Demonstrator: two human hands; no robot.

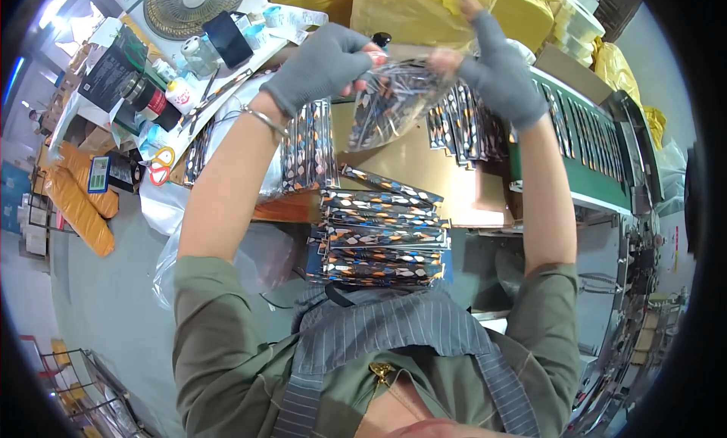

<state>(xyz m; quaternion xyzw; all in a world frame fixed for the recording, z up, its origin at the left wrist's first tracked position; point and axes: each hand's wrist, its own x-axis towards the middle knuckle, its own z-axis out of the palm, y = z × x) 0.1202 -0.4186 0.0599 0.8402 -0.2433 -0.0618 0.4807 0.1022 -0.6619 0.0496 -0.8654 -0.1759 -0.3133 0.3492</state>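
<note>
Above the table I hold a clear plastic bag [390, 109] with dark slim pieces inside. My left hand [322, 67], in a grey fingerless glove, pinches the bag's upper left edge. My right hand [500, 71], gloved the same way, has fingertips closed at the bag's upper right while one digit points up; the fingertips are a little blurred. Below the bag, close to my body, lies a stack of slim black packs [386, 241] with an orange, white and blue pattern. Similar packs [307, 154] stand in a row under my left wrist, and more packs [466, 124] lie beneath my right hand.
At right runs a green conveyor belt [560, 182] carrying patterned packs. Left of my arm are orange-handled scissors [160, 165], a dark thermos [148, 99], a phone [227, 40] and a fan [193, 6]. Yellow bags [409, 18] are piled at the back.
</note>
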